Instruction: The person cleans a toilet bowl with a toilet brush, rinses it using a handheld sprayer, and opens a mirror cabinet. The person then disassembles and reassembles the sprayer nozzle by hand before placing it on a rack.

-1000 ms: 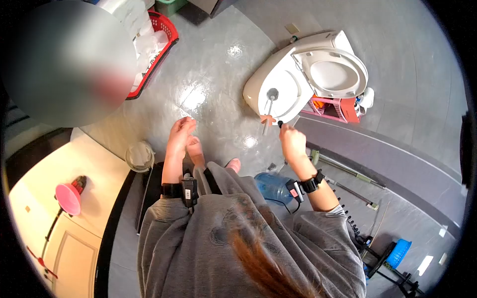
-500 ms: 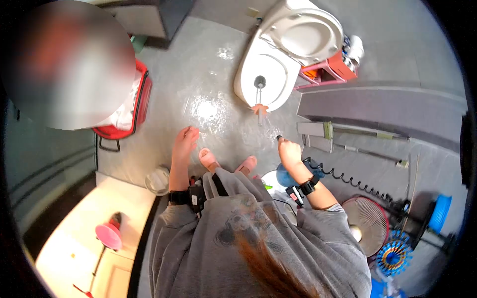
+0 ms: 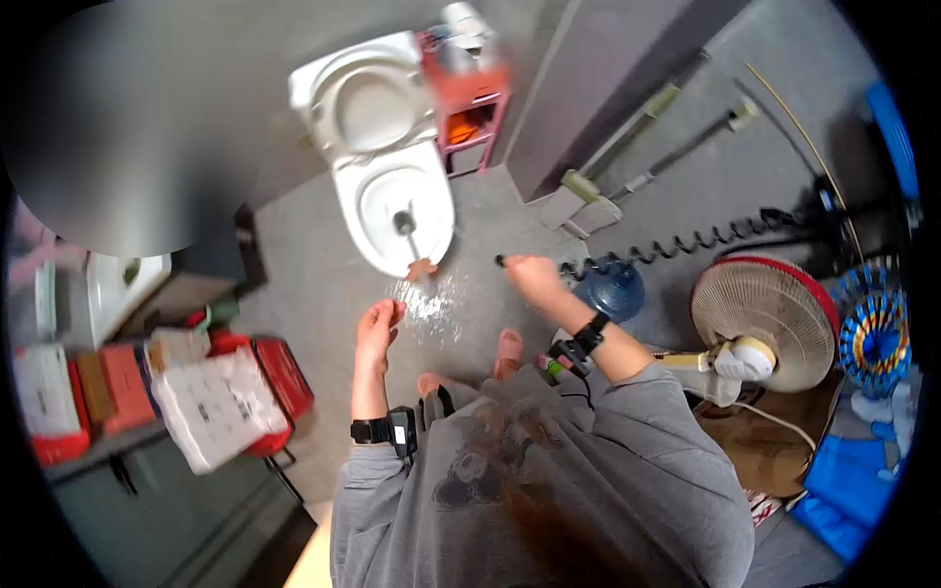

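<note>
The white toilet (image 3: 443, 196) stands largest, its lid and seat raised, which leaves the bowl exposed. To the person's right is a floor fan (image 3: 765, 323), apart from the wet patch of floor by the toilet. A black coiled hose (image 3: 698, 241) stretches toward the right hand (image 3: 534, 279). The toilet brush (image 3: 403, 224) sits head-down in the bowl, its handle propped over the front rim, probably so it stays reachable. The left hand (image 3: 375, 333) hangs loosely curled, visibly holding nothing. The right hand is closed round a black-tipped nozzle (image 3: 500, 261), though the fist hides whether the hose joins it.
</note>
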Motion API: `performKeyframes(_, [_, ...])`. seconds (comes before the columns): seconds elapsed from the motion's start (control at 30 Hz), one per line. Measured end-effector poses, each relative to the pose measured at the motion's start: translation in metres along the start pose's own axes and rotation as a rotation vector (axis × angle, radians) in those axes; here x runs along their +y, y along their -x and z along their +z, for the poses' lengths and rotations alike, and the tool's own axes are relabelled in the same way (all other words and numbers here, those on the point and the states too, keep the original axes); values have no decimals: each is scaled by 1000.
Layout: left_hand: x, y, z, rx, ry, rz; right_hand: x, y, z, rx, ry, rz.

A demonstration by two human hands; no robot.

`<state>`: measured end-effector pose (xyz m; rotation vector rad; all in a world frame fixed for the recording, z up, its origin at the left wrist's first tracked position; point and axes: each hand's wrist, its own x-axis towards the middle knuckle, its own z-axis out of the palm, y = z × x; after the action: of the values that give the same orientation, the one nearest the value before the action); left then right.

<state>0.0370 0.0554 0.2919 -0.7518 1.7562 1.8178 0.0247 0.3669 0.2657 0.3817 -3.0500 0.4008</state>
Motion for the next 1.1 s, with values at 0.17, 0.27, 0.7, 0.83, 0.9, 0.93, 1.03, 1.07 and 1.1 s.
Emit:
performKeyframes(0.17, [20,-22,93,-186,-170,273,2,-11,-6,-162,77,-69])
performKeyframes(0.27, [64,-6,159,-293,-291,500,9,-16,4,-26,-73,9])
performKeyframes(0.7, [173,194,473,-878,-1169,2283,58,-11,-27,356,-711,53])
performKeyframes(0.83, [149,192,551,-695,-1337,2808,65,-6,-22,72,-470,54])
performKeyframes(0.9, [143,187,574,-678,-1353,2805,71,-14,-26,-71,-452,81])
performKeyframes(0.93, [143,183,581,-660,-1353,2809,73,5,-48,168,-698,-9])
performKeyframes(1.03, [143,173,591,-651,-1422,2810,79,20,-69,298,-896,-83])
performKeyframes(1.07, [142,171,592,-644,-1425,2800,80,20,-67,281,-868,-75])
performKeyframes(1.1, [140,167,594,-642,-1425,2793,82,21,-68,277,-857,-71])
